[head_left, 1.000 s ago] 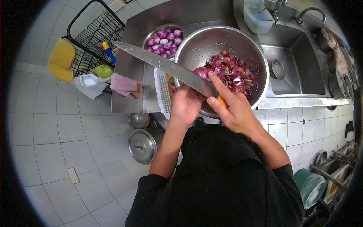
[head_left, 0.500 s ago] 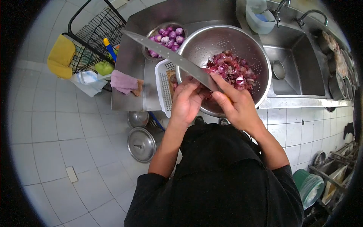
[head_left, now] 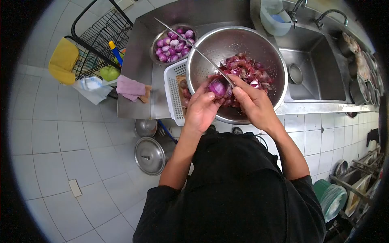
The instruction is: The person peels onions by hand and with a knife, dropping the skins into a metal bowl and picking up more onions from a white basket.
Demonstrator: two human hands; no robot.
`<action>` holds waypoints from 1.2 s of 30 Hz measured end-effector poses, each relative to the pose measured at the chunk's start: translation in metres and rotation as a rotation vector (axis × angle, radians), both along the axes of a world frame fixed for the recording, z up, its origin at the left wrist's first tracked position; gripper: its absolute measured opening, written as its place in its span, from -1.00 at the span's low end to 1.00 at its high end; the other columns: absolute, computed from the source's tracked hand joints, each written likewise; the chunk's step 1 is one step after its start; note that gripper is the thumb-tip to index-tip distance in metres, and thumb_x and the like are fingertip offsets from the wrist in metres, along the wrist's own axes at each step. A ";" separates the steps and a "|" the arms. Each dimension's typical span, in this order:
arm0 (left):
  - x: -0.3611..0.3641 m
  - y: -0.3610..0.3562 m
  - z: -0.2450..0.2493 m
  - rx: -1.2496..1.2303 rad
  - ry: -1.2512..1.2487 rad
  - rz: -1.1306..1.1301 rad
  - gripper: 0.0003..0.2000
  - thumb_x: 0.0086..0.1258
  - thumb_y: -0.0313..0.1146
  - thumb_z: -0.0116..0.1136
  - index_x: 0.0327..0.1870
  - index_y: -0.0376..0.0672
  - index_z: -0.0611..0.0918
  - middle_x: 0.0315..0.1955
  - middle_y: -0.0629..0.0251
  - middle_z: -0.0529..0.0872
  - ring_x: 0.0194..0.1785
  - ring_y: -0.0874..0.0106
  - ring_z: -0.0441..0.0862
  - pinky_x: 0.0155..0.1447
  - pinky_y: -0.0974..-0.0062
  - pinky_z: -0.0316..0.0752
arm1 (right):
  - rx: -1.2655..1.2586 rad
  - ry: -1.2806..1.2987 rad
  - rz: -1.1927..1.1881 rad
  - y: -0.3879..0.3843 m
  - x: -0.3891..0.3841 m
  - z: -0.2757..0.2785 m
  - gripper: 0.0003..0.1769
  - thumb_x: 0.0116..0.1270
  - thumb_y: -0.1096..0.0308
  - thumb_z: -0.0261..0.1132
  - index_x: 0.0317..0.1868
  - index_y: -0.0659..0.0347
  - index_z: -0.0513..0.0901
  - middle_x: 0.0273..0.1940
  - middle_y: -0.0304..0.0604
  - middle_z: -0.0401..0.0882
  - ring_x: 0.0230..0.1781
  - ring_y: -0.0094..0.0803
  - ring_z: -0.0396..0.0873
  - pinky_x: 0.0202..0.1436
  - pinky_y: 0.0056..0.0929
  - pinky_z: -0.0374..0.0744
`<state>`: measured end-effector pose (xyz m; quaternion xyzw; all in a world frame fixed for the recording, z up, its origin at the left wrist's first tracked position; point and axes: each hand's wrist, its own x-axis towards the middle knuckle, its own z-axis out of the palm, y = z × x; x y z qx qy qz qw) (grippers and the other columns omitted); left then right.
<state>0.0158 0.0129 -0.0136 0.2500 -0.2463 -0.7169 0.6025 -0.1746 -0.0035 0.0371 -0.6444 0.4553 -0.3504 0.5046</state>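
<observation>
Over the near side of a large metal colander (head_left: 279,93), my left hand (head_left: 200,111) is closed around a purple onion (head_left: 218,87). My right hand (head_left: 253,101) grips a long knife (head_left: 184,39), its blade edge-on and pointing to the upper left. The knife's handle is hidden in my fingers, and the blade's base lies close beside the onion. Inside the colander is a heap of red onion skins (head_left: 243,69). Peeled purple onions (head_left: 176,45) fill a metal bowl to the colander's left. A white plastic basket (head_left: 173,99) sits beside my left hand, partly under the colander.
A steel sink (head_left: 320,65) with two taps lies to the right, with a white plastic tub (head_left: 275,18) at its corner. On the left are a pink cloth (head_left: 131,87) and a black wire rack (head_left: 107,34). Lidded pots (head_left: 150,156) stand on the floor below.
The knife blade has turned from showing its flat side to edge-on, its tip moving up and right. My left hand has turned, so the onion now shows.
</observation>
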 end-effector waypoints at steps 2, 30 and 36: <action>-0.001 -0.001 -0.002 0.012 0.017 -0.005 -0.40 0.33 -0.44 0.11 0.44 -0.27 0.32 0.26 0.12 0.52 0.28 0.32 0.50 0.31 0.28 0.43 | 0.019 -0.027 0.004 0.000 -0.002 0.000 -0.51 0.53 0.09 0.14 0.32 0.17 0.55 -0.05 0.19 0.72 0.02 -0.14 0.72 0.14 -0.32 0.55; 0.004 -0.008 0.013 -0.048 -0.550 0.262 -0.40 0.20 -0.75 0.25 0.33 -0.42 0.42 0.15 0.09 0.56 0.15 0.39 0.60 0.25 0.37 0.57 | 0.462 -0.206 0.003 -0.024 -0.031 -0.011 -0.45 0.57 -0.08 0.02 0.05 0.30 0.62 -0.57 -0.20 0.51 -0.64 -0.52 0.45 -0.56 -0.54 0.41; -0.012 -0.008 0.014 -0.197 -0.827 0.411 -0.45 0.11 -0.76 0.36 0.20 -0.39 0.53 0.20 0.20 0.46 0.19 0.38 0.57 0.20 0.46 0.62 | 0.601 -0.439 0.145 -0.011 -0.013 -0.009 -0.51 0.57 -0.13 0.00 -0.21 0.17 0.50 -0.64 -0.24 0.40 -0.77 -0.54 0.30 -0.70 -0.56 0.28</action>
